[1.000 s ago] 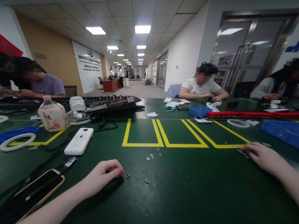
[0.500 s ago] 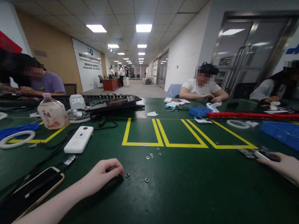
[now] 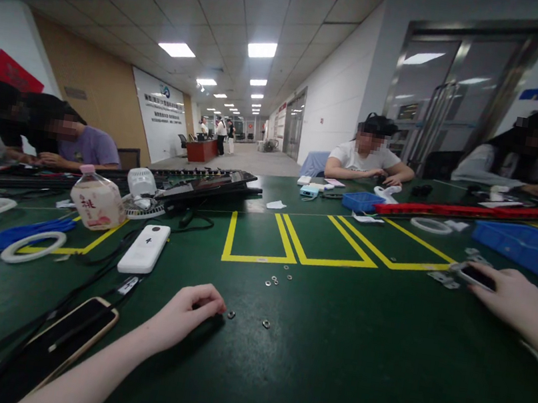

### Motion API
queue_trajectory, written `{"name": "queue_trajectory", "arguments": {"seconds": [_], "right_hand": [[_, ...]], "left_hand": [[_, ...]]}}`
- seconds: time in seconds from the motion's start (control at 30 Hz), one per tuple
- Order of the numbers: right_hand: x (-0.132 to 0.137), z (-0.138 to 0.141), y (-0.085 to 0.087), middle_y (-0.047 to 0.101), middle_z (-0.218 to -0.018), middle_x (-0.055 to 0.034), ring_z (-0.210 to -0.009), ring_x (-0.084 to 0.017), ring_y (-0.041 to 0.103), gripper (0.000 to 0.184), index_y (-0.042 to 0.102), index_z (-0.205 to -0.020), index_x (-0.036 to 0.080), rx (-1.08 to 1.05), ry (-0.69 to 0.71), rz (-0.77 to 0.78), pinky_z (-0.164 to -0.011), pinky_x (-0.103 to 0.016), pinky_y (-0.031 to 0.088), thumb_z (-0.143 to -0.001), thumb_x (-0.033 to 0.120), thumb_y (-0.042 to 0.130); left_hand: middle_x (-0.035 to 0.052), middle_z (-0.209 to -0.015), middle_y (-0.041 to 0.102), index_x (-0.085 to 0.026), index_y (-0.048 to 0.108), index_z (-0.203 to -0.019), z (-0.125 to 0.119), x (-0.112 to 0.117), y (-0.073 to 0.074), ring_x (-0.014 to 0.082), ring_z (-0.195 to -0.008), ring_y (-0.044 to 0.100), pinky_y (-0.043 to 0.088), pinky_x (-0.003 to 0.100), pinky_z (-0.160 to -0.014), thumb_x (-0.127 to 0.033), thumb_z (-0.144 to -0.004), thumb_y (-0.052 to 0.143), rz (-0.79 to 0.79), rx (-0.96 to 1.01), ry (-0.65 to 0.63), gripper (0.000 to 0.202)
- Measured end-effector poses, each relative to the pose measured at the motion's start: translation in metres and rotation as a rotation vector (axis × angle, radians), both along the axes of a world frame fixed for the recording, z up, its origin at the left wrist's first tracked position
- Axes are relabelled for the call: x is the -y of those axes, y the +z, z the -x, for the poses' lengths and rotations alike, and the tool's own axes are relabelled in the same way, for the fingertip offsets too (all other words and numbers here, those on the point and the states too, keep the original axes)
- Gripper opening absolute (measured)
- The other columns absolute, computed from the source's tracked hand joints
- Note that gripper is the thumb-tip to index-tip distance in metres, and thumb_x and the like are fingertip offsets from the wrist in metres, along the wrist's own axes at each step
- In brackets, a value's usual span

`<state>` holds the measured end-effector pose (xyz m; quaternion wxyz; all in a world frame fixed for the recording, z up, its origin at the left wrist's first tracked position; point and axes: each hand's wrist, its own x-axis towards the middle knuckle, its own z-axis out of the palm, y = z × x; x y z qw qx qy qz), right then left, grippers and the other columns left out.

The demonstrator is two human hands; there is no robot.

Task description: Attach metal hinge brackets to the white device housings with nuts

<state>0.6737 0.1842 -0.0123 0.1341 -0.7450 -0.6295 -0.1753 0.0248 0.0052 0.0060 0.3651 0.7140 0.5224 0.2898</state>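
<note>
My left hand (image 3: 183, 317) rests on the green table (image 3: 324, 371) with its fingers curled into a loose fist; two small metal washers (image 3: 230, 315) lie just right of its fingertips. Several more washers (image 3: 275, 280) sit farther back, near the yellow tape lines (image 3: 293, 245). My right hand (image 3: 512, 298) lies at the right of the table, its fingers on a small dark flat part (image 3: 477, 276) beside little metal pieces (image 3: 442, 277). Whether the fingers grip that part is unclear.
A phone (image 3: 60, 345), cables, a white power bank (image 3: 143, 249), a drink bottle (image 3: 96, 203), a tape ring (image 3: 32, 247) and a small fan (image 3: 139, 192) crowd the left. Blue bins (image 3: 532, 249) and a red strip (image 3: 460, 210) lie right. Other people sit around the table.
My right hand has slid to the right and a little nearer, uncovering the dark flat part and the metal pieces. My left hand has stayed put.
</note>
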Motion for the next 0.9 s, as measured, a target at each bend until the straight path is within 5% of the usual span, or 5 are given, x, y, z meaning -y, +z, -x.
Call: {"name": "queue_trajectory", "arguments": {"seconds": [0.1, 0.33, 0.53, 0.73, 0.9], "right_hand": [[0.017, 0.029, 0.017, 0.05, -0.128, -0.0197, -0.091, -0.04, 0.06, 0.063, 0.043, -0.139, 0.028, -0.01, -0.121, 0.005, -0.058, -0.046, 0.047, -0.084, 0.055, 0.03], [0.04, 0.074, 0.033, 0.056, -0.107, -0.0187, -0.086, -0.031, 0.058, 0.056, 0.05, -0.133, 0.019, 0.3, -0.07, -0.223, -0.064, -0.041, 0.043, -0.092, 0.037, 0.017], [0.028, 0.069, 0.022, 0.056, -0.105, -0.0172, -0.087, -0.029, 0.058, 0.052, 0.052, -0.131, 0.019, 0.32, -0.02, -0.113, -0.067, -0.04, 0.043, -0.09, 0.034, 0.024], [0.033, 0.08, 0.03, 0.055, -0.114, -0.0162, -0.091, -0.031, 0.059, 0.056, 0.047, -0.136, 0.022, 0.212, -0.058, -0.133, -0.069, -0.041, 0.047, -0.09, 0.043, 0.022], [0.031, 0.107, 0.034, 0.053, -0.124, -0.0137, -0.095, -0.032, 0.061, 0.06, 0.044, -0.138, 0.025, -0.013, -0.057, 0.126, -0.065, -0.04, 0.05, -0.087, 0.053, 0.029]], "left_hand": [[0.0034, -0.087, 0.066, -0.017, 0.065, -0.085, 0.0, 0.001, 0.0, 0.0193, -0.084, 0.059, 0.043, 0.028, -0.077, -0.044, -0.087, 0.05, -0.005, -0.005, -0.002, 0.031], [0.0033, -0.086, 0.066, -0.017, 0.066, -0.087, 0.001, -0.001, -0.005, 0.0192, -0.084, 0.058, 0.043, 0.028, -0.077, -0.042, -0.088, 0.049, -0.006, -0.026, 0.008, 0.03], [0.0033, -0.087, 0.066, -0.017, 0.065, -0.086, 0.0, 0.0, -0.002, 0.0192, -0.084, 0.059, 0.043, 0.028, -0.077, -0.042, -0.088, 0.049, -0.001, -0.035, -0.001, 0.03], [0.0034, -0.087, 0.066, -0.017, 0.065, -0.086, 0.001, 0.0, -0.004, 0.0197, -0.086, 0.059, 0.043, 0.028, -0.078, -0.043, -0.088, 0.049, -0.001, -0.037, 0.0, 0.03], [0.0041, -0.089, 0.067, -0.017, 0.066, -0.087, 0.002, -0.001, -0.005, 0.0199, -0.086, 0.059, 0.044, 0.029, -0.078, -0.043, -0.088, 0.049, 0.005, -0.028, -0.01, 0.031]]}}
